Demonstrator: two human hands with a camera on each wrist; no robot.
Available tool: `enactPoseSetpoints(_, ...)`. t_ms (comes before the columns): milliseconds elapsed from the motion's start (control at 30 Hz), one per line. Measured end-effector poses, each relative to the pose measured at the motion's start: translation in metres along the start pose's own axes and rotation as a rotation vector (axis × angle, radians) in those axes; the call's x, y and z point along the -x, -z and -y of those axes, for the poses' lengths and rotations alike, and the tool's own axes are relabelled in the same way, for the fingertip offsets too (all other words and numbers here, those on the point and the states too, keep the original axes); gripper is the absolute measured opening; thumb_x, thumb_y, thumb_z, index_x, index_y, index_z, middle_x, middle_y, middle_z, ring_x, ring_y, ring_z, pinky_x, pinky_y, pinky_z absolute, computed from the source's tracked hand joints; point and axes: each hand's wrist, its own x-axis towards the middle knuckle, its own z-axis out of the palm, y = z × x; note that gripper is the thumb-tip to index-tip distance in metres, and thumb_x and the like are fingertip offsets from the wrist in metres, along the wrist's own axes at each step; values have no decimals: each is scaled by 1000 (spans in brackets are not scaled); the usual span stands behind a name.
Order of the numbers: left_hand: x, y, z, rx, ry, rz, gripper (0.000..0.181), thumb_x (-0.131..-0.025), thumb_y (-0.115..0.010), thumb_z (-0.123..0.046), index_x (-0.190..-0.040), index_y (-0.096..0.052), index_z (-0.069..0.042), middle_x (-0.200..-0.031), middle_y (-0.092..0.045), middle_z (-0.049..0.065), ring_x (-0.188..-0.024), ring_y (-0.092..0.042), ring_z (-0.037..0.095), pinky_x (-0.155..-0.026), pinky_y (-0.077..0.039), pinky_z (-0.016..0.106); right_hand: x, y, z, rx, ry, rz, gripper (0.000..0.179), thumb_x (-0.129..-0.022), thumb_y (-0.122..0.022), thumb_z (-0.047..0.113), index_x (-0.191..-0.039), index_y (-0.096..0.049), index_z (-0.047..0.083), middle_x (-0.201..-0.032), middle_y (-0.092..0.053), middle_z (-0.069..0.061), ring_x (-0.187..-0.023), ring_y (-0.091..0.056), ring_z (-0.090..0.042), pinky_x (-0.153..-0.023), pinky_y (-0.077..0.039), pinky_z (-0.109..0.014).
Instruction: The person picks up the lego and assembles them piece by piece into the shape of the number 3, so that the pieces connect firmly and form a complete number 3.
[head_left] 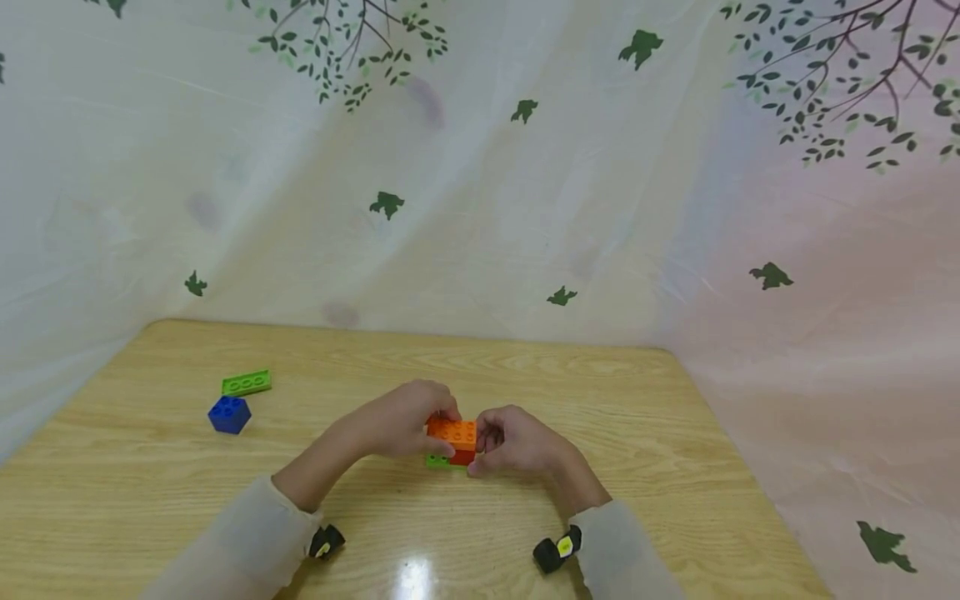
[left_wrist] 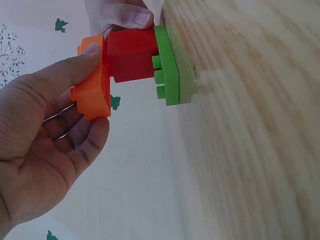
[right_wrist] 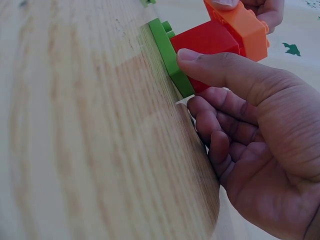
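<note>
An orange toy brick [head_left: 455, 428] sits at a slight slant on top of a red brick [left_wrist: 131, 56], with some red studs showing between them. Under the red brick is a thin green plate [left_wrist: 171, 75], close over the table, part of its studs uncovered. My left hand [head_left: 408, 417] pinches the orange brick between thumb and fingers. From the other side my right hand [head_left: 522, 442] holds the end of the green plate and red brick, its thumb [right_wrist: 210, 62] lying where the two meet.
To the left on the wooden table [head_left: 600, 392] lie a blue brick [head_left: 229, 415] and, just behind it, another green plate [head_left: 247, 382]. A pale cloth [head_left: 480, 250] with leaf prints hangs behind the table and along its sides.
</note>
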Motion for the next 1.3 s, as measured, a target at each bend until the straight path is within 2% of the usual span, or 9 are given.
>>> enactPoseSetpoints(267,-1,1,-4,-38,13,9,25,-86,-86,-24,-101,-76,-7,-88,-60,-7,-76,-49,9,-69,-45,25,1,-1,0,29,-15,-20,26,-80,-90,23,-96,-70,18,-82,-63,1,-73,-55,-14,-65,-49,-25)
enactPoseSetpoints(567,0,2,-10,-72,9,14,23,-87,-85,-23,-101,-76,-7,-87,-57,-6,-76,-48,11,-68,-44,25,-1,-2,-1,21,-26,-21,26,-80,-90,23,-94,-69,16,-81,-61,0,-73,-54,-15,-64,-47,-25)
enactPoseSetpoints(933,-2,1,-12,-87,21,24,24,-88,-84,-19,-106,-77,-5,-91,-58,-3,-80,-49,12,-69,-47,25,0,-1,1,19,-37,-12,27,-81,-90,25,-97,-70,17,-85,-64,0,-77,-55,-15,-67,-49,-26)
enactPoseSetpoints(1300,-2,-2,-9,-73,38,28,24,-87,-84,-20,-105,-78,-5,-88,-57,-4,-77,-49,12,-68,-46,24,0,0,3,33,-19,-11,26,-80,-90,25,-95,-70,18,-80,-61,2,-72,-54,-13,-63,-47,-25)
